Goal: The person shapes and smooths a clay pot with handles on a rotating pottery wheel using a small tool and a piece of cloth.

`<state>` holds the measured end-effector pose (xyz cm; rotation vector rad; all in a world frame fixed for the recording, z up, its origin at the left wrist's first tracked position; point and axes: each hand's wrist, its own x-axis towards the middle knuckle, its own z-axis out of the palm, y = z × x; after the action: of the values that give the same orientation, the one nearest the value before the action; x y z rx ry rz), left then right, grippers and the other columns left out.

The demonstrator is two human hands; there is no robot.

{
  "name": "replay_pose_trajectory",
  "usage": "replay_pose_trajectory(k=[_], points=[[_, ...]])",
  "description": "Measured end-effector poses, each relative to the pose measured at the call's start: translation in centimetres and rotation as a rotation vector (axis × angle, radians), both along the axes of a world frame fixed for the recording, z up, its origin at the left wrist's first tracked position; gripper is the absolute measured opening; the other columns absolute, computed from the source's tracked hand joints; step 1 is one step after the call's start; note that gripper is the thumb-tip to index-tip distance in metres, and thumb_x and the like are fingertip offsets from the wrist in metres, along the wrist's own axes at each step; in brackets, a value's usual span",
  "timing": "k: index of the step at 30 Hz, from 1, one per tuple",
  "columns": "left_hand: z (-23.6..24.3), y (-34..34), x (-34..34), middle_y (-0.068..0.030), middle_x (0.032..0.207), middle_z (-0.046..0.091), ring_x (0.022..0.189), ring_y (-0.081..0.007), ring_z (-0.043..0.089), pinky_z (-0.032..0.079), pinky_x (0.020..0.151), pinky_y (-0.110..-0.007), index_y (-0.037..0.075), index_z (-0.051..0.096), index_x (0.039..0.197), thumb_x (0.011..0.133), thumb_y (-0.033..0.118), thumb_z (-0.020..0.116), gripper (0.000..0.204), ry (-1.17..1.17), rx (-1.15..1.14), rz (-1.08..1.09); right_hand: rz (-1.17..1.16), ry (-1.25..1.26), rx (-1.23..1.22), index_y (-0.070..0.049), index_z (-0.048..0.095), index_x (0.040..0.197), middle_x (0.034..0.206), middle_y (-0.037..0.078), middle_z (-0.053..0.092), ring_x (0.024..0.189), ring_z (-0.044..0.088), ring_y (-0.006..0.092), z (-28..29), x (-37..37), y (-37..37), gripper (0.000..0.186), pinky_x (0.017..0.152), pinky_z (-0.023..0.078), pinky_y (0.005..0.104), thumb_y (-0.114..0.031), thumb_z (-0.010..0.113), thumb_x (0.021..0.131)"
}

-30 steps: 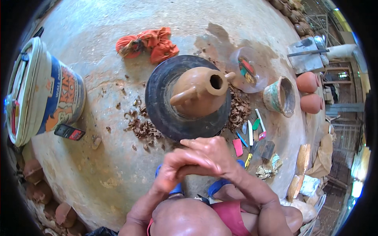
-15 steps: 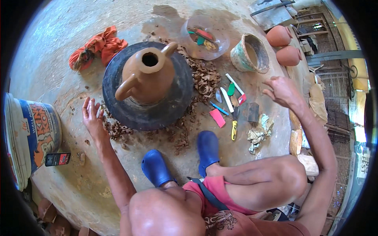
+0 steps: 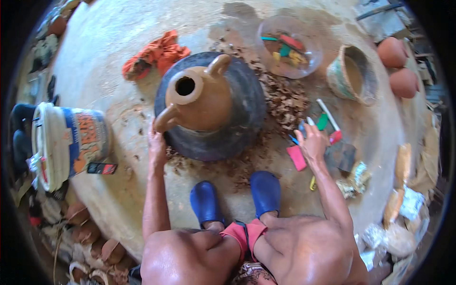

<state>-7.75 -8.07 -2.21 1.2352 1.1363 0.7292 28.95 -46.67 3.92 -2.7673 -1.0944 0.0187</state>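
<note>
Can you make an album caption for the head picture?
Two-handled clay jar on a dark potter's wheel, left hand by its edge, right hand near a pink block.

A brown two-handled clay jug (image 3: 209, 107) stands upright on a round black turntable (image 3: 244, 133), a partly hidden white tool (image 3: 310, 121) to its right.

Jug (image 3: 209, 107): was plain tan-brown, just right of the left hand (image 3: 156, 140)
Disc (image 3: 242, 126): was black with greyish smears, between the left hand and the right hand (image 3: 314, 142)
Cloth (image 3: 164, 52): was orange-red, beyond the left hand
Shavings (image 3: 287, 102): were reddish brown, beyond the right hand
Block (image 3: 296, 157): was bright pink, just left of the right hand
Bucket (image 3: 88, 137): was white with blue-and-orange print, left of the left hand
Clogs (image 3: 265, 192): were solid blue, nearer the body than either hand
</note>
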Motion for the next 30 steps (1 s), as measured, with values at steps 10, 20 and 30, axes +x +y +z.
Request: replay_pose_trajectory(k=[10, 20, 30], points=[[5.8, -5.9, 0.7, 0.0018, 0.106, 0.065, 0.073, -0.0076, 0.055, 0.049, 0.061, -0.026, 0.013, 0.062, 0.147, 0.108, 0.046, 0.057, 0.051, 0.276, -0.321, 0.03, -0.078, 0.051, 0.398, -0.001, 0.078, 0.108, 0.097, 0.019, 0.076, 0.085, 0.075, 0.0371, 3.6, 4.1, -0.4, 0.015, 0.076, 0.059, 0.0459, -0.01, 0.072, 0.099], [7.0, 0.9, 1.7, -0.016, 0.143, 0.064, 0.132, -0.033, 0.062, 0.052, 0.11, -0.047, 0.007, 0.059, 0.148, 0.095, 0.018, 0.075, 0.056, 0.526, 0.784, -0.624, 0.514, 0.462, 0.878, -0.004, 0.08, 0.114, 0.102, 0.014, 0.076, 0.09, 0.075, 0.0304, 9.0, 1.4, 20.3, 0.022, 0.079, 0.06, 0.0396, 0.001, 0.074, 0.093], [5.2, -5.4, 1.2, -0.0128, 0.116, 0.068, 0.098, -0.0255, 0.066, 0.056, 0.088, -0.039, 0.003, 0.062, 0.128, 0.104, 0.014, 0.066, 0.027, 0.406, 0.381, -0.296, 0.55, 0.613, 0.93, -0.006, 0.079, 0.113, 0.104, 0.014, 0.076, 0.094, 0.075, 0.0342, 5.9, -2.3, 23.6, 0.025, 0.082, 0.061, 0.0431, 0.004, 0.07, 0.092]])
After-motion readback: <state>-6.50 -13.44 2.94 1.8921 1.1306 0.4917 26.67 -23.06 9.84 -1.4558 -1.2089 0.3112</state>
